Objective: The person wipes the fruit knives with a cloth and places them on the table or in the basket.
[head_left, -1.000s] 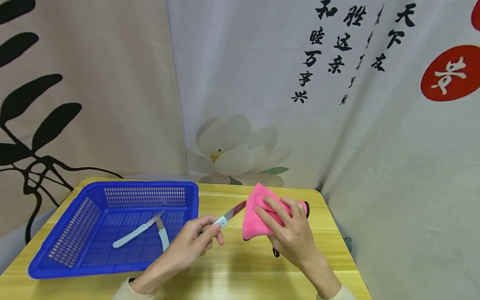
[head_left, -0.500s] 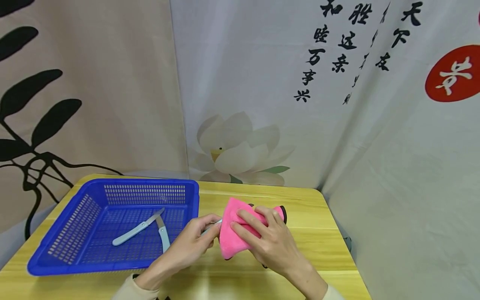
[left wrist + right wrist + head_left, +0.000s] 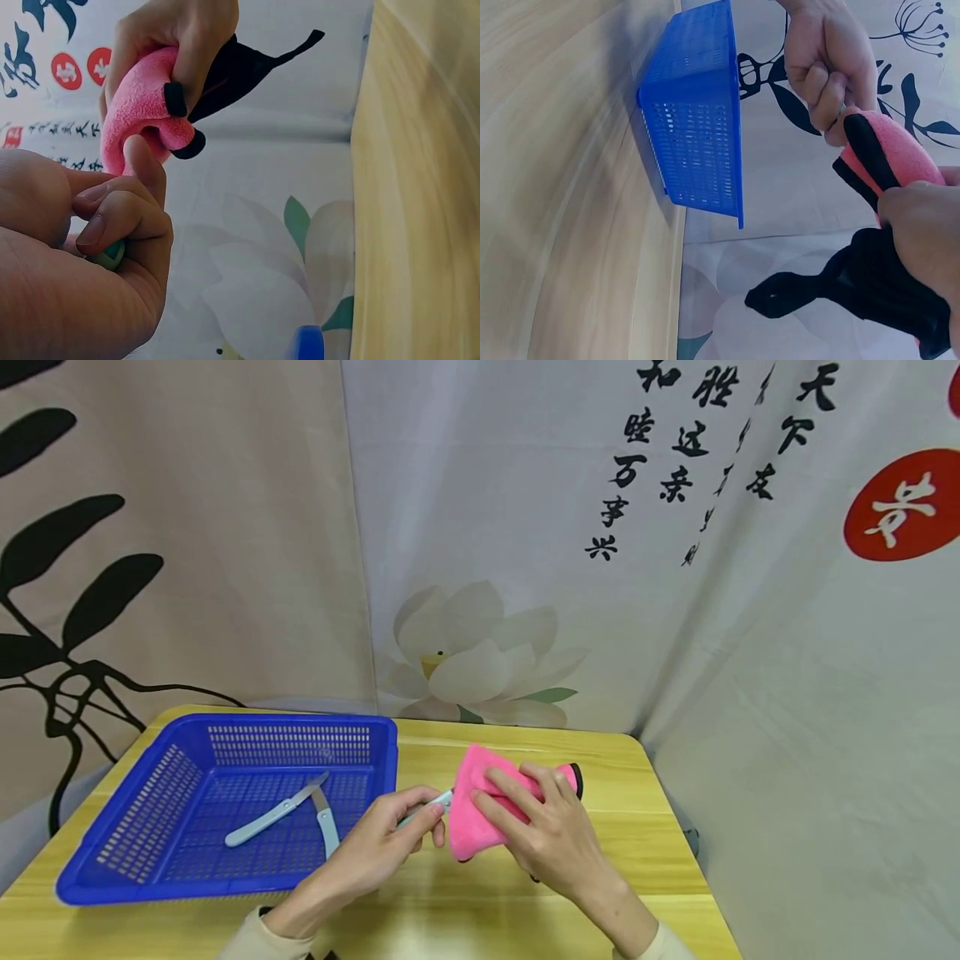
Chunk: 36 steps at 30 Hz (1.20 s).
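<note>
In the head view my left hand (image 3: 386, 835) grips a knife by its pale blue handle (image 3: 444, 798). The handle's butt end (image 3: 111, 255) peeks out of the curled fingers in the left wrist view. A pink fluffy cloth (image 3: 471, 822) with black edging is folded over the knife's blade, which it hides. My right hand (image 3: 555, 839) holds that cloth, fingers on top and thumb beneath. From the right wrist, a black strap (image 3: 780, 294) dangles under the cloth (image 3: 911, 150), whose near edge lies right at the left hand's fingertips.
A blue plastic basket (image 3: 187, 891) stands at the left of the wooden table (image 3: 637, 877). Inside it lie two more knives with pale blue handles, one knife (image 3: 262, 825) slanting, the other knife (image 3: 327, 832) close by the left forearm. Printed curtains (image 3: 480, 485) hang behind.
The cloth has slid left along the blade from its tip to the handle, covering the red-smeared blade, then shifted slightly right. My left hand has kept its hold on the knife.
</note>
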### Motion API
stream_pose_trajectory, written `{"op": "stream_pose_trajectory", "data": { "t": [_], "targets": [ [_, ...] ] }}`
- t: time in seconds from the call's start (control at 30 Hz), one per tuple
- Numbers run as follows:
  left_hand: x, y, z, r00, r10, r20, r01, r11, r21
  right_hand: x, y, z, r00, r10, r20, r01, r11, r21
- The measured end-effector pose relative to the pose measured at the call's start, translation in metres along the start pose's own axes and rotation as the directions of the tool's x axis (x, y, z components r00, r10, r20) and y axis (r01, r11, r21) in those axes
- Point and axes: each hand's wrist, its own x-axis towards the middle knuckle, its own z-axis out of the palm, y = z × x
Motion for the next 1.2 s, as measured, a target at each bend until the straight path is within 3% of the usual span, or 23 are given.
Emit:
{"op": "stream_pose_trajectory", "data": {
  "t": [0.33,0.67,0.83,1.03,1.2],
  "targets": [
    [-0.005,0.004,-0.001,1.0,-0.014,0.001,0.014,0.999,-0.038,-0.011,0.015,-0.003,0.999,0.032,-0.03,-0.032,0.999,0.0],
    [-0.008,0.006,0.0,0.999,-0.029,0.019,0.031,0.997,-0.075,-0.031,0.039,-0.013,0.992,0.118,0.034,-0.116,0.992,-0.051],
    [-0.009,0.005,0.0,0.999,-0.028,0.023,0.03,0.997,-0.077,-0.034,0.043,-0.016,0.988,0.149,-0.033,-0.15,0.988,-0.048],
    [-0.009,0.005,-0.001,0.999,-0.049,-0.009,0.049,0.998,-0.051,-0.02,0.029,-0.017,0.988,0.085,-0.129,-0.087,0.996,-0.005],
    [-0.007,0.005,0.0,0.998,-0.053,-0.038,0.053,0.999,-0.004,-0.004,0.01,-0.013,0.988,-0.008,-0.151,0.009,1.0,0.011]
  ]
}}
